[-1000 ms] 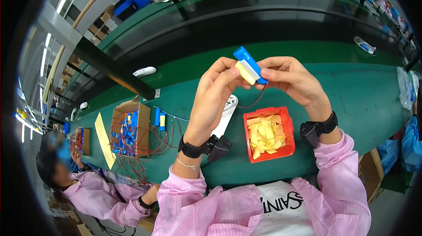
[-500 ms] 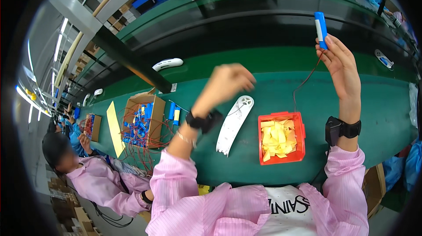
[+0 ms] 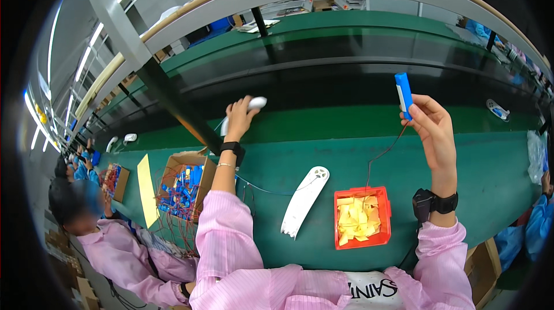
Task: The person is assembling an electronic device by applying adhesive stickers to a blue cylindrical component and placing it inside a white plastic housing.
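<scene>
My right hand (image 3: 431, 124) pinches a blue cylindrical battery pack (image 3: 404, 95) upright by its lower end. A thin dark red lead (image 3: 376, 162) hangs from the pack down to a red bin (image 3: 387, 235) of yellow paper pieces (image 3: 359, 218). Over the far green ledge, my left hand (image 3: 239, 115) has its fingers curled round a curved white plastic shell (image 3: 258, 103), whose middle is hidden by the hand. Between my arms on the green table lies another curved white shell (image 3: 300, 205), with a round fitting at its upper end and a thin wire running from it.
Left of my left arm are a cardboard box (image 3: 203, 194) of blue batteries with tangled red wires and a yellow sheet (image 3: 148, 190). A co-worker in pink (image 3: 130, 258) sits at the left. A metal post (image 3: 173, 99) rises near my left hand; one white part (image 3: 498, 110) lies far right.
My left hand has moved forward and left onto the white shell by the post. My right hand, still holding the battery pack, appears lower in view as the head view has tilted up.
</scene>
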{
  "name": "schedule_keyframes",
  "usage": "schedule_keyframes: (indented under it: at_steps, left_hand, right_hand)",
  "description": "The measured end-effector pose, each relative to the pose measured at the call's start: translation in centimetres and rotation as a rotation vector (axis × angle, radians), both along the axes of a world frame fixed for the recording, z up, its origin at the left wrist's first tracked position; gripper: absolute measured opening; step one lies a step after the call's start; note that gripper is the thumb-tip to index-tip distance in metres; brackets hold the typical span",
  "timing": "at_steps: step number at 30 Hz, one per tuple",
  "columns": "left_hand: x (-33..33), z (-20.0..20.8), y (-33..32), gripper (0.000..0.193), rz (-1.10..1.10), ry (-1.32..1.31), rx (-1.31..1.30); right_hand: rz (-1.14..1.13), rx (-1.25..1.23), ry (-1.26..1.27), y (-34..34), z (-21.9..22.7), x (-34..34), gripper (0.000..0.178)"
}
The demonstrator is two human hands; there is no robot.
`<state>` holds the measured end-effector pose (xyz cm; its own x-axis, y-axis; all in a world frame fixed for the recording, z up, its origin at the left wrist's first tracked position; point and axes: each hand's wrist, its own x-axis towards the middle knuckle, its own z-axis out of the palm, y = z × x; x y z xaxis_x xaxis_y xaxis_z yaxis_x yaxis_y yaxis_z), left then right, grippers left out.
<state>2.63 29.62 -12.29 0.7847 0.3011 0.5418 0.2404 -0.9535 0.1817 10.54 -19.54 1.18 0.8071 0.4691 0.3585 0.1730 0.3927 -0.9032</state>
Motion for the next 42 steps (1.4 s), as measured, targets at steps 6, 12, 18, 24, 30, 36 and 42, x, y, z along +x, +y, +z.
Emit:
schedule_keyframes:
  at_steps: [6, 12, 18, 24, 30, 36, 42]
  left_hand:
    - [-0.6, 7.3, -11.2, 0.039, -0.668, -0.379, -1.22]
    - [0.7, 9.0, -19.1, 0.046, -1.175, -0.563, -2.137]
    - [1.3, 9.9, -23.7, 0.048, -1.281, -0.588, -2.234]
    - [0.2, 10.7, -25.6, 0.057, -1.275, -0.68, -2.234]
    - [-0.5, 10.9, -25.7, 0.059, -1.279, -0.709, -2.248]
    - [-0.6, 11.5, -26.3, 0.059, -1.135, -0.748, -1.975]
    - [-0.6, 10.9, -25.8, 0.069, -1.132, -0.757, -1.765]
  right_hand:
    - [0.116, -0.04, 0.054, 2.2, -0.9, -1.1, 0.03]
    - [0.221, -0.079, 0.111, 6.0, -1.5, -2.2, 0.03]
    - [0.177, -0.148, 0.001, 8.3, -1.6, -3.6, 0.028]
    - [0.07, -0.18, -0.079, 8.2, -1.8, -5.2, 0.027]
    - [-0.064, -0.226, -0.24, 8.6, -1.2, -8.1, 0.026]
    - [-0.148, -0.227, -0.279, 9.2, -1.4, -8.9, 0.026]
    - [-0.205, -0.239, -0.318, 9.4, -1.5, -9.3, 0.026]
